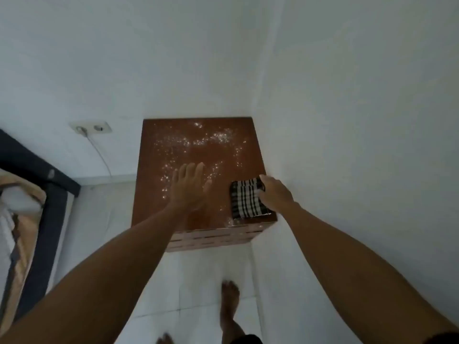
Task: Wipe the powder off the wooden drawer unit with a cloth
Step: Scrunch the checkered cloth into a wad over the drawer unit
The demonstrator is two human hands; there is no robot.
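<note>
The wooden drawer unit (159,209) stands in the corner of the room, its brown top seen from above. White powder (198,140) is scattered over the far and middle parts of the top. A folded black-and-white striped cloth (244,201) lies at the near right corner of the top. My right hand (275,192) rests on the cloth's right edge, fingers curled onto it. My left hand (190,186) lies flat on the middle of the top, fingers spread, holding nothing.
White walls close in behind and to the right of the unit. A wall socket (90,127) with a cable hangs at the left. A bed with a dark frame (47,194) stands at the far left. My bare feet (229,296) are on the white tiled floor.
</note>
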